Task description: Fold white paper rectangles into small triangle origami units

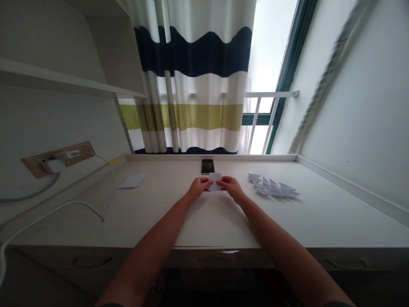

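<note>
The left hand (198, 189) and the right hand (231, 189) are both out in front, close together over a white desk (335, 213). They are not wide open, and they are not tight fists. Their fingers pinch a white paper square (215, 181) from both sides, the left hand on one edge and the right hand on the other, so the paper sits between them. I can't tell if the paper is touching the desk or is lifted a little off it.

Just past the hands lies a black phone (207, 166), near the back edge of the desk, and the paper square is almost up to it (the phone's screen is dark). To the right, well apart from the hands, is a bunch of folded paper bits (273, 186), white and pointy, lying close together in a messy group. To the left lies one flat white paper (133, 181), also well apart from the hands.

Farther left, a white cable (64, 209) loops across the desk, and a wall socket strip (57, 158) has plugs in it. Up ahead hangs a striped curtain (191, 59) in dark blue, white and green, with a white rail (268, 94) beside it
</note>
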The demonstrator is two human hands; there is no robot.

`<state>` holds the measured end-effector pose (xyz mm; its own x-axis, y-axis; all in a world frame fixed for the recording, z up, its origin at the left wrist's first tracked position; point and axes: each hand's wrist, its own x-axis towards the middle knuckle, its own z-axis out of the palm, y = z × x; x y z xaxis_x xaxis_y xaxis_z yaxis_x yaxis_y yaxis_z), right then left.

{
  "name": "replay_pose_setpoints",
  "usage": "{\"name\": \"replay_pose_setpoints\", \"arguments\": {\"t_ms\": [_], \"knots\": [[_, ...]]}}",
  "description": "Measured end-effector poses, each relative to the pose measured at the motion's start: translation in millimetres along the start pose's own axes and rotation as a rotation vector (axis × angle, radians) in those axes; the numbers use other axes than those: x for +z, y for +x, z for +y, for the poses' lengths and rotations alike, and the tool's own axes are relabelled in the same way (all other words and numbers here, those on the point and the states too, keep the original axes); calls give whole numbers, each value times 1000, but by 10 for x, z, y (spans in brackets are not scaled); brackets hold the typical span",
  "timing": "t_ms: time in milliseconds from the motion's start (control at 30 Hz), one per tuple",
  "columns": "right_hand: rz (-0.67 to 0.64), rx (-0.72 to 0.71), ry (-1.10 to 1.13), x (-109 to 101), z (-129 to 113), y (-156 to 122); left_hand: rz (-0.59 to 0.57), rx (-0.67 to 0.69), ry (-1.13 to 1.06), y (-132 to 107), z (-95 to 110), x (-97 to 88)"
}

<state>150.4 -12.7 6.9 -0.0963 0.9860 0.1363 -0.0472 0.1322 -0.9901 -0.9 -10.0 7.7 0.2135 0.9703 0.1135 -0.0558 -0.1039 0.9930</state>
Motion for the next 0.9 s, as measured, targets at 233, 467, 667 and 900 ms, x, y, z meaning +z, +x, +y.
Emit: {"name": "replay_pose_setpoints", "arguments": {"t_ms": [233, 467, 667, 900], "knots": [[-15, 10, -1, -12, 10, 9, 19, 19, 15, 33, -32, -13], [-28, 8, 11, -31, -3, 0, 43, 33, 3, 45, -16, -29], [-15, -16, -2, -69, 80, 69, 41, 43, 18, 39, -18, -40], [47, -27, 10, -48, 82, 95, 46, 76, 20, 84, -71, -50]]}}
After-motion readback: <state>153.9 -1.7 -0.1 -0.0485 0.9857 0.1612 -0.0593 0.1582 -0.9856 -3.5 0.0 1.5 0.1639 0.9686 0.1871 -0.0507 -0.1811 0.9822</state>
